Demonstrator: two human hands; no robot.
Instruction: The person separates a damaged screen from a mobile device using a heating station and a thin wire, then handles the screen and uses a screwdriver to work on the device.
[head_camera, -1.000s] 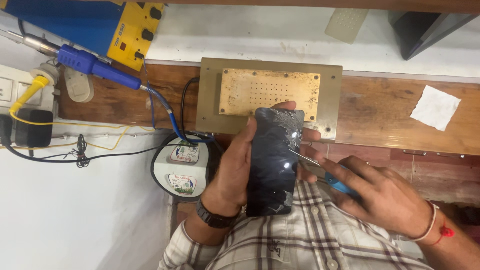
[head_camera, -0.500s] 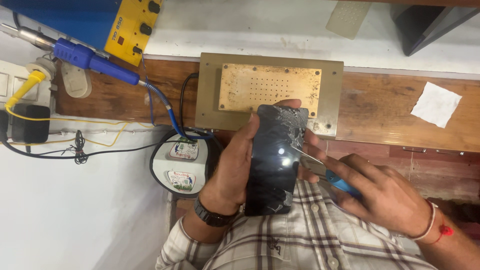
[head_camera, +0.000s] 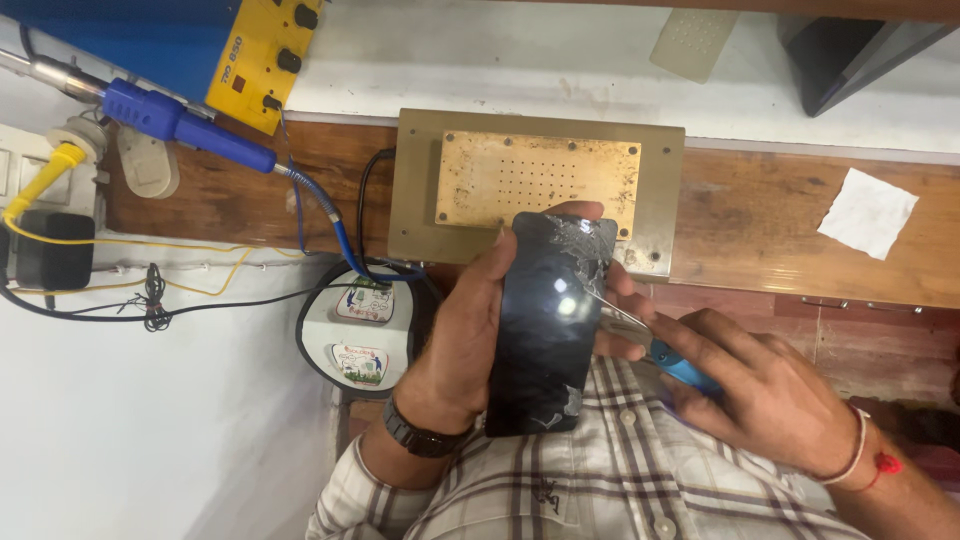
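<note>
My left hand (head_camera: 462, 325) grips a black smartphone (head_camera: 550, 330) with a cracked screen, holding it upright above my lap. My right hand (head_camera: 765, 385) holds a blue-handled tool (head_camera: 665, 357) whose thin metal blade touches the phone's right edge near the top. A black watch sits on my left wrist, and a red thread band on my right wrist. Just beyond the phone's top lies a flat brass-coloured heating plate (head_camera: 535, 180) on a metal base.
A blue hot-air handle (head_camera: 190, 125) with its cable lies at the left near a yellow and blue station (head_camera: 255, 55). A round white and black device (head_camera: 360, 330) sits left of my wrist. A white paper scrap (head_camera: 867, 212) rests on the wooden bench. Plugs and cables crowd the far left.
The view has shifted slightly. Both hands stay on the phone and tool, with the blade still at the phone's right edge.
</note>
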